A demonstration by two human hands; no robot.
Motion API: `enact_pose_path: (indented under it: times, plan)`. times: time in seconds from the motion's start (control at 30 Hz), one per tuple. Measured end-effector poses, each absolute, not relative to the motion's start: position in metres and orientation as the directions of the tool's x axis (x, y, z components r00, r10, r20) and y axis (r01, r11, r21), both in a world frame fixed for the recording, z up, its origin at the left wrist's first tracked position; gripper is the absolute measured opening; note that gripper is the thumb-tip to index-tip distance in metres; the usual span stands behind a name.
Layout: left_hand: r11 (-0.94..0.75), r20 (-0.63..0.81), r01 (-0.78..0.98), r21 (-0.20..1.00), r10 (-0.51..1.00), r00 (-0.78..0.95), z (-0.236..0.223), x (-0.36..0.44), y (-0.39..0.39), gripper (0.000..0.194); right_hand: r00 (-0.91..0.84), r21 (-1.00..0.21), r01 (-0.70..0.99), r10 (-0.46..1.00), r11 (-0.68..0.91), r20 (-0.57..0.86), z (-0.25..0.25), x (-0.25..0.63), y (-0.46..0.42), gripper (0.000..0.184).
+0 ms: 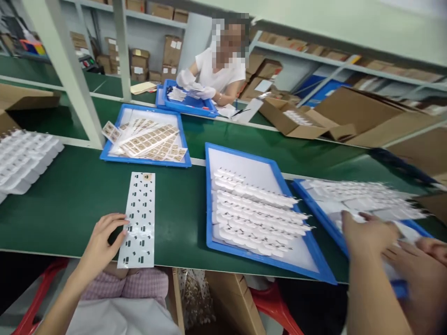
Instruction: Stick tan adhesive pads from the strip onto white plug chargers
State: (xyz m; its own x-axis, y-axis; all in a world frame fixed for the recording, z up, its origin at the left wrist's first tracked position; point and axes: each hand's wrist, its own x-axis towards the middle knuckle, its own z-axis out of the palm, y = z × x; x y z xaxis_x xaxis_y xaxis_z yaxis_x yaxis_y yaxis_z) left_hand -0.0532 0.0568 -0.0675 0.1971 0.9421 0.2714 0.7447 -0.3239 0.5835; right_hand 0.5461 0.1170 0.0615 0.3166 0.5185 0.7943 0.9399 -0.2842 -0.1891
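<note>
My left hand rests on the green table near the front edge, its fingertips touching the left edge of a long white strip printed with small black marks. The strip lies flat and carries one tan piece at its far end. My right hand reaches into a blue tray at the far right, fingers spread over blurred white pieces. I see nothing gripped in it. Another hand lies just right of mine on the same tray.
A blue tray of stacked white pieces sits in the middle. Another blue tray holds tan-patterned sheets. White moulded trays stand at the left. Across the table a seated person in white gloves works over a blue tray; open cardboard boxes lie beyond.
</note>
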Motion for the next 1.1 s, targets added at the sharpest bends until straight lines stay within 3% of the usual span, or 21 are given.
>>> enact_pose_path:
  times: [0.07,0.13,0.2,0.27,0.3,0.37,0.47,0.5,0.73,0.9,1.1]
  plan:
    - [-0.338,0.214,0.740,0.582,0.941,0.261,-0.051,-0.051,0.071,0.031,0.391,-0.261,0.912,0.477,-0.316,0.787,0.059,0.544,0.119,0.066]
    - [-0.369,0.138,0.780,0.506,0.927,0.349,-0.033,-0.044,0.098,0.034,0.390,-0.307,0.920,0.477,-0.245,0.787,0.060,0.517,0.107,0.067]
    - [-0.407,0.052,0.796,0.448,0.901,0.431,-0.019,-0.034,0.135,0.036,0.157,-0.208,0.978,0.574,0.023,0.803,0.064,0.462,0.086,0.054]
    - [-0.410,0.040,0.803,0.432,0.899,0.437,-0.012,-0.024,0.174,0.042,-0.117,-0.117,0.947,0.663,0.298,0.740,0.068,0.389,0.069,0.029]
    - [-0.411,0.025,0.807,0.425,0.896,0.444,-0.012,-0.020,0.191,0.044,-0.226,-0.127,0.890,0.667,0.437,0.710,0.067,0.351,0.065,0.022]
    - [-0.402,-0.011,0.819,0.409,0.896,0.444,-0.016,-0.014,0.216,0.048,-0.388,-0.262,0.755,0.731,0.601,0.561,0.057,0.281,0.071,0.019]
    - [-0.388,-0.025,0.834,0.392,0.902,0.431,-0.028,-0.013,0.229,0.044,-0.365,-0.580,0.629,0.855,0.518,0.367,0.023,0.213,0.116,0.019]
    - [-0.382,-0.022,0.837,0.391,0.905,0.424,-0.032,-0.014,0.229,0.042,-0.346,-0.607,0.625,0.871,0.491,0.348,0.008,0.199,0.136,0.019]
    - [-0.293,-0.030,0.824,0.484,0.936,0.351,-0.047,-0.019,0.226,0.040,-0.176,-0.661,0.677,0.943,0.324,0.282,-0.070,0.170,0.224,0.028]
    - [-0.257,-0.011,0.724,0.641,0.939,0.343,-0.047,-0.017,0.226,0.039,-0.153,-0.694,0.657,0.954,0.294,0.259,-0.078,0.164,0.219,0.026]
    - [-0.149,-0.080,0.491,0.858,0.906,0.415,-0.041,-0.018,0.229,0.036,-0.098,-0.709,0.621,0.930,0.336,0.354,-0.073,0.158,0.206,0.027]
